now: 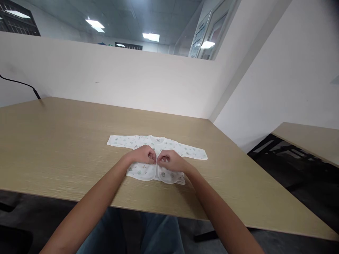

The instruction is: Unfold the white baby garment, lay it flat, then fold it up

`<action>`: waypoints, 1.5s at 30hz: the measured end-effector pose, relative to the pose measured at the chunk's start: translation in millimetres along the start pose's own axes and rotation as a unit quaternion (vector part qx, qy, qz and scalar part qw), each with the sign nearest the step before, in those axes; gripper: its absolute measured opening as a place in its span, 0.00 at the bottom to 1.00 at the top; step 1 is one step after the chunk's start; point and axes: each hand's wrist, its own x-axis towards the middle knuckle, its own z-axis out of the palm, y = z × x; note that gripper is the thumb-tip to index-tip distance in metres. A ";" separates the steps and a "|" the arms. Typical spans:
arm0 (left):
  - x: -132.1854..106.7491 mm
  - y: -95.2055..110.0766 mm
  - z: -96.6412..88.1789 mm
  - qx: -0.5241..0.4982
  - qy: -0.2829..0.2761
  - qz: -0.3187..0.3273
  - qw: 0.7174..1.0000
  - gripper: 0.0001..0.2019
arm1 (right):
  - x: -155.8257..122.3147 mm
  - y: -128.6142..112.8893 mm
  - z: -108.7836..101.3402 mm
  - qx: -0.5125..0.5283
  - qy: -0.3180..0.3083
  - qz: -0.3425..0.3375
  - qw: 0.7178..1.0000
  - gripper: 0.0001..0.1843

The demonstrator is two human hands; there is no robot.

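A white baby garment [158, 145] with a small pastel print lies flat on a light wood-grain table [66, 148], its long sleeves spread left and right. A label and the neckline sit at its far edge. My left hand [143, 154] and my right hand [168, 160] meet over the centre front, fingers curled and pinching the fabric at the front opening. Both hands hide the middle of the garment. Its rounded lower front panels show below my wrists.
A white partition wall [119, 77] runs along the table's far edge, and a black cable [21, 84] hangs over it at the left. A second wooden table [304, 139] stands to the right. My jeans-covered legs [129, 233] are below the near edge.
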 end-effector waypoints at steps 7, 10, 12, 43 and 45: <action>-1.1 0.2 -2.2 -0.013 -0.012 -0.006 1.000 0.09 | -0.9 7.6 -3.6 0.025 0.002 0.009 1.000 0.07; -0.7 -0.7 -2.3 -0.012 -0.013 -0.004 1.000 0.09 | -1.2 7.1 -3.5 0.027 -0.003 0.013 1.000 0.06; 0.0 -1.3 -1.9 -0.009 -0.014 -0.002 1.000 0.09 | -1.1 6.7 -2.5 0.024 -0.004 0.016 1.000 0.06; -1.4 8.5 1.0 0.019 0.025 -0.020 0.999 0.05 | 4.3 10.5 1.7 0.053 -0.018 0.073 0.996 0.09; -2.4 9.3 0.5 0.025 0.017 -0.024 0.999 0.05 | 4.7 7.5 -0.8 0.061 -0.029 0.087 0.994 0.09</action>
